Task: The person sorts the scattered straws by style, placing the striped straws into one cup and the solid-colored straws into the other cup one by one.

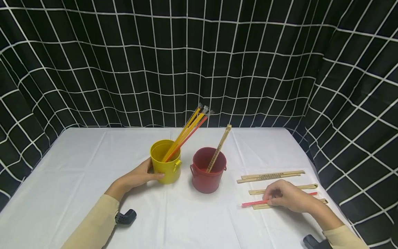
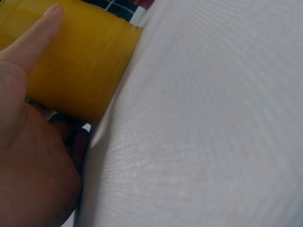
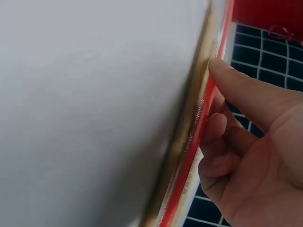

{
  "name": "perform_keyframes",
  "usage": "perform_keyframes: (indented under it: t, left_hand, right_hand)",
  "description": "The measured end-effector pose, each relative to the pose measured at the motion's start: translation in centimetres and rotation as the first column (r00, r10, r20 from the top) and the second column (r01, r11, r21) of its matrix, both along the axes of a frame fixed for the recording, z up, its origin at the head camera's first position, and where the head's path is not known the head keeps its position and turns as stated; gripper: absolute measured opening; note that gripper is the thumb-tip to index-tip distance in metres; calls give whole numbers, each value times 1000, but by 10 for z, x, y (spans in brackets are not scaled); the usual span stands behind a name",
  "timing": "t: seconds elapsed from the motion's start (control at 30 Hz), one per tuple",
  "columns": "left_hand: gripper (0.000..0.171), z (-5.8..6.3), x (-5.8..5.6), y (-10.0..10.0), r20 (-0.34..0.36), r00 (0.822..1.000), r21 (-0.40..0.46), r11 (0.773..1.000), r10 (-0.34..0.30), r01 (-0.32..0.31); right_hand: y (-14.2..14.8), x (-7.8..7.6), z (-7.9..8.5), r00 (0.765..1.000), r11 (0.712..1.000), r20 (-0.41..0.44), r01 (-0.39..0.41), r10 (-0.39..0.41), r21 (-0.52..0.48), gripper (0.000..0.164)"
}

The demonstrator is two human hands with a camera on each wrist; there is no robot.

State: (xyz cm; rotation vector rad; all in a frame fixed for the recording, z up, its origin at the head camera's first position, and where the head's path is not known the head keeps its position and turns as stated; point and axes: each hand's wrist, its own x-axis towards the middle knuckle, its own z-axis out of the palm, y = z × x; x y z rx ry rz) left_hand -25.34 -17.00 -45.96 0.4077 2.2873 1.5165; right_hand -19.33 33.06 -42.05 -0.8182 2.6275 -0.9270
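Note:
My left hand grips the small yellow bucket from its left side, thumb across the front. Inside it lean yellow straws and a red straw, in clear wrappers. At the right, my right hand pinches another red straw between thumb and fingers. That straw lies over a brown paper-wrapped straw, close above the cloth. The right wrist view shows the red straw running along the fingertips. The left wrist view shows the thumb on the yellow bucket's wall.
Between the hands stands a dark red bucket with one paper-wrapped straw leaning in it. Several more paper-wrapped straws lie beyond the right hand on the white tablecloth. A black gridded curtain encloses the back and sides.

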Motion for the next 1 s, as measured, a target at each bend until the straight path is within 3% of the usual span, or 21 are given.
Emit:
perform_keyframes:
  t: [0.17,0.4,0.77,1.0]
  left_hand:
    - [95,1,0,0,-18,1000,8,1000,-4,4]
    - [91,0,0,0,-18,1000,11,1000,-6,6]
    - [93,0,0,1,-13,1000,-7,1000,-6,6]
    - [92,1,1,-1,-15,1000,-2,1000,-10,10]
  right_hand:
    - [-2,-1,16,1000,999,-19,24,-23,34,7]
    - [-6,-3,38,996,999,-89,1,-4,-37,8]
    - [-15,-5,70,1000,972,0,18,-18,-235,14]
    - [-25,-4,89,999,935,21,51,-47,-351,15]
